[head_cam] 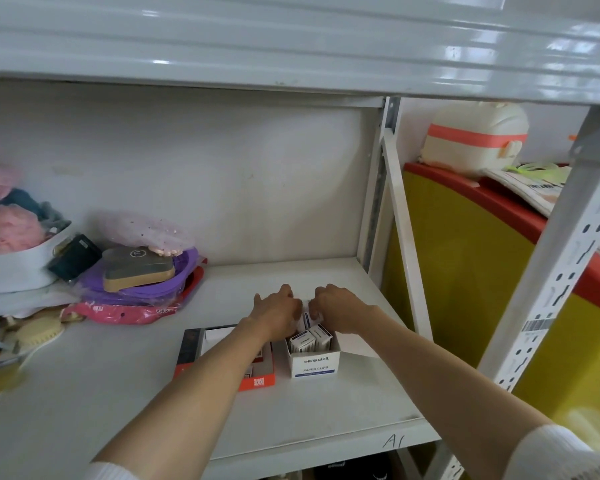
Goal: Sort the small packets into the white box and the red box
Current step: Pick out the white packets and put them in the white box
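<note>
Two hands (307, 308) over white box (315, 365) marked "PAPER CLIPS".

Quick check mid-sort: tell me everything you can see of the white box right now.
The white box is a small cardboard carton, its front printed in blue with "PAPER CLIPS". It stands upright and open-topped on the shelf, right beside the red box. Small white-and-blue packets stand packed inside. The left hand and right hand meet over its far end, apparently handling a packet there.
</note>
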